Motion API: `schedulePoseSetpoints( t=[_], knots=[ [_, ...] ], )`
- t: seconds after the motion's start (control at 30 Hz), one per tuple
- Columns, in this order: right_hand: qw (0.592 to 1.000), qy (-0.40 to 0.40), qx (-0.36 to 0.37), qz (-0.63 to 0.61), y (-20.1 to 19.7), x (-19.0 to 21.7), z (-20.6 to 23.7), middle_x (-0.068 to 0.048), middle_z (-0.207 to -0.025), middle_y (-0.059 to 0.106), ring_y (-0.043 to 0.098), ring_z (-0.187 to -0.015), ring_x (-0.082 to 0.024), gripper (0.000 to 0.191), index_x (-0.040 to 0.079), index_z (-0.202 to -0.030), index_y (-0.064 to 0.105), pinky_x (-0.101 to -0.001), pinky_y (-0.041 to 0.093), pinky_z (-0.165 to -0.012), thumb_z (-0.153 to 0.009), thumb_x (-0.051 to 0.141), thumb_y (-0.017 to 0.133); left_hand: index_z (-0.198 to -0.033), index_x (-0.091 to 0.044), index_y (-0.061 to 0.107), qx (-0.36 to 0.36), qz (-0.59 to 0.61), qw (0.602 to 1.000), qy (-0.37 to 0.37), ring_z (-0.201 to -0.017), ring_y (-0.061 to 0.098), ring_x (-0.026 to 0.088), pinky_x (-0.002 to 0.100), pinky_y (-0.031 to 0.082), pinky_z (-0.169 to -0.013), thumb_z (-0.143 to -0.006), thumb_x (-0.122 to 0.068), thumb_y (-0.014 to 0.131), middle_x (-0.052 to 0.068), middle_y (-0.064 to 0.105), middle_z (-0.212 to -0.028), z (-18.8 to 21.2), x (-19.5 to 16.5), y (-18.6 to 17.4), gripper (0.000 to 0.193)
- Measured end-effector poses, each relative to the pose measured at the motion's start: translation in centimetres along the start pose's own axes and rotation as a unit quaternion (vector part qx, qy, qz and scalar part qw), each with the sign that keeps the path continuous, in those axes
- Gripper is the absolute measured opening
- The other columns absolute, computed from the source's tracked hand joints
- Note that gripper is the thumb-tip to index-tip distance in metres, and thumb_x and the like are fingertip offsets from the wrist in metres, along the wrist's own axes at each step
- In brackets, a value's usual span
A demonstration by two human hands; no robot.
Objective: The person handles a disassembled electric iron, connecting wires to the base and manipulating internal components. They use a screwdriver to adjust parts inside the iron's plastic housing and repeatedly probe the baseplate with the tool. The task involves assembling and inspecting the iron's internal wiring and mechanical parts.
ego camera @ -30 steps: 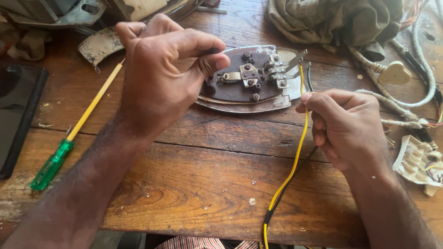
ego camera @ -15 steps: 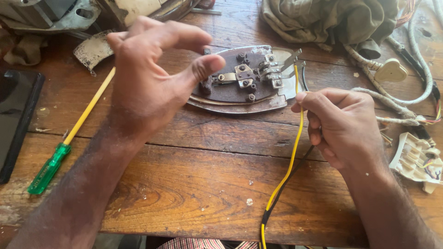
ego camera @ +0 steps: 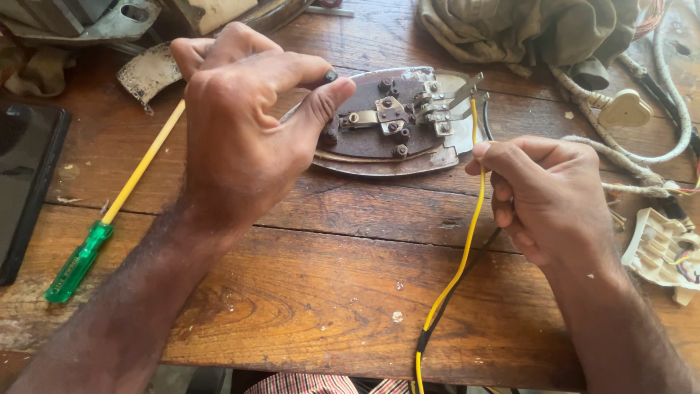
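A rusty flat-iron soleplate (ego camera: 408, 157) lies on the wooden table (ego camera: 306, 292), its metal terminals (ego camera: 437, 109) facing up. My left hand (ego camera: 248, 131) hovers over the plate's left half, thumb and forefinger pinched on a small dark part (ego camera: 332, 75); I cannot tell what kind of part it is. My right hand (ego camera: 547, 197) is at the plate's right edge and pinches a yellow wire (ego camera: 467, 248) whose bare end reaches up to the terminals. A black wire (ego camera: 467, 273) runs alongside it down to the table's front edge.
A screwdriver (ego camera: 76, 263) with a green handle and yellow shaft lies at the left, next to a black flat device (ego camera: 25, 175). An olive cloth (ego camera: 539, 29), a white cord with a plug (ego camera: 627, 109) and a white plastic part (ego camera: 660, 248) crowd the right side.
My left hand has lifted off the soleplate and closed thumb and forefinger on a small dark part. My right hand stays on the yellow wire near the terminals.
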State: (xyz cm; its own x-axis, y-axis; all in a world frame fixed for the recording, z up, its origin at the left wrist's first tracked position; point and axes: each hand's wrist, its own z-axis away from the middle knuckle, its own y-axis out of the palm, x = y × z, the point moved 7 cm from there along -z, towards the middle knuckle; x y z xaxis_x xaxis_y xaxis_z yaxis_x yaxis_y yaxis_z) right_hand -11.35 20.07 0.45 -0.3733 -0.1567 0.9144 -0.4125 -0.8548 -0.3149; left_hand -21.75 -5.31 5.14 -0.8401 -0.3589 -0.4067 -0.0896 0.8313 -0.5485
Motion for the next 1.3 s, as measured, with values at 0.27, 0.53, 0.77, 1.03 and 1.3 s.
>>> schedulePoseSetpoints(
  t=[0.27,0.53,0.77,1.03,1.3],
  knots=[
    [1.0,0.012,-0.008,-0.003,0.0,-0.3,-0.1,0.0,-0.047,0.049,0.034,-0.027,-0.006,0.024,0.001,-0.08,0.075,-0.0244,0.019,-0.023,-0.093,0.021,0.069,-0.109,-0.009,0.079,0.026,0.0,0.999,-0.036,-0.105,0.056,0.02,0.043,0.024,-0.1,-0.1,-0.026,0.083,0.005,0.07,-0.098,-0.1,-0.1,-0.3,0.019],
    [1.0,-0.005,-0.001,-0.012,-0.1,-0.6,-0.5,0.0,-0.048,0.049,0.036,-0.028,-0.006,0.024,-0.001,-0.082,0.074,-0.0245,0.02,-0.023,-0.093,0.019,0.07,-0.099,-0.01,0.078,0.001,-0.02,0.999,-0.036,-0.103,0.056,0.02,0.041,0.025,-0.1,-0.102,-0.029,0.086,0.001,0.072,-0.094,0.1,0.0,0.2,0.021],
    [1.0,-0.004,-0.002,-0.009,-0.2,-0.7,-0.6,0.001,-0.048,0.049,0.036,-0.028,-0.006,0.023,-0.001,-0.083,0.075,-0.0246,0.02,-0.023,-0.094,0.019,0.07,-0.111,-0.007,0.077,0.021,0.011,1.0,-0.014,-0.102,0.058,0.018,0.042,0.024,-0.101,-0.103,-0.019,0.078,0.001,0.073,-0.098,0.2,0.4,0.8,0.014],
    [1.0,-0.01,0.005,-0.025,0.0,-0.7,-0.6,0.0,-0.049,0.049,0.036,-0.029,-0.006,0.023,-0.002,-0.083,0.074,-0.0238,0.02,-0.023,-0.094,0.018,0.069,-0.103,-0.007,0.078,0.006,-0.029,0.999,-0.039,-0.101,0.055,0.022,0.043,0.026,-0.096,-0.098,-0.033,0.085,0.006,0.071,-0.09,0.1,0.3,0.1,0.027],
    [0.999,-0.018,0.01,-0.037,0.0,-0.8,-0.8,0.001,-0.051,0.051,0.042,-0.032,-0.005,0.022,-0.002,-0.084,0.073,-0.0231,0.022,-0.024,-0.094,0.016,0.07,-0.107,-0.007,0.078,-0.009,-0.022,1.0,0.002,-0.102,0.057,0.021,0.043,0.027,-0.1,-0.102,-0.018,0.081,0.004,0.073,-0.096,0.5,0.2,0.4,0.012]
  ],
)
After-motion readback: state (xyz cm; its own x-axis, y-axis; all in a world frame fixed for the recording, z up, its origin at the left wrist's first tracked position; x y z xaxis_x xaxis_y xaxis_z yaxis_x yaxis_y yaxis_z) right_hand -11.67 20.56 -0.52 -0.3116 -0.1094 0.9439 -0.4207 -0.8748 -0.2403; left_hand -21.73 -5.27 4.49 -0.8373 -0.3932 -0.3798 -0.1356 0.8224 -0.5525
